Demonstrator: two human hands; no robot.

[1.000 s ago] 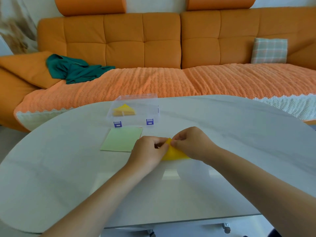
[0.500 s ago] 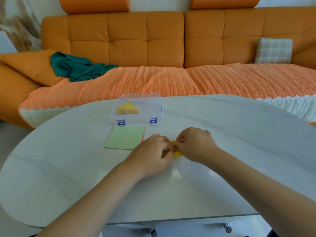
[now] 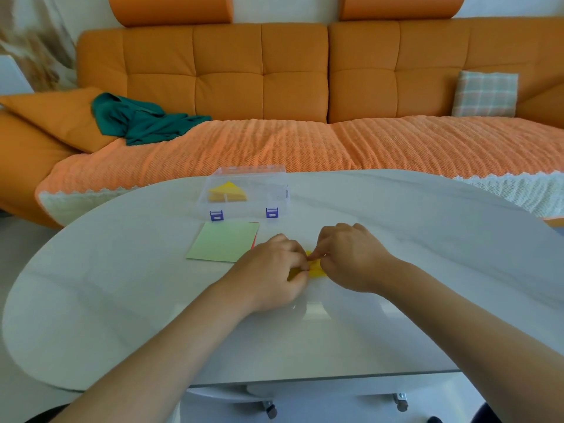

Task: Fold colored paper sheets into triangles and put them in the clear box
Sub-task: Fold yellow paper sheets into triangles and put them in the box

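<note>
Left hand (image 3: 268, 270) and right hand (image 3: 351, 257), fingers curled, pinch one yellow paper (image 3: 316, 270) before the clear box (image 3: 276, 190) holding two triangles (image 3: 227, 190).

Light is bright, soft and even, slightly washed out. The glossy table (image 3: 427, 270) carries a pale glare patch near its front edge; wide-angle distortion bows its far rim.

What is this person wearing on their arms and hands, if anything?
Nothing that shows. The left hand and right hand are ungloved, with no ring, watch or bracelet visible. The left forearm and right forearm are bare, with no sleeve in view.
</note>
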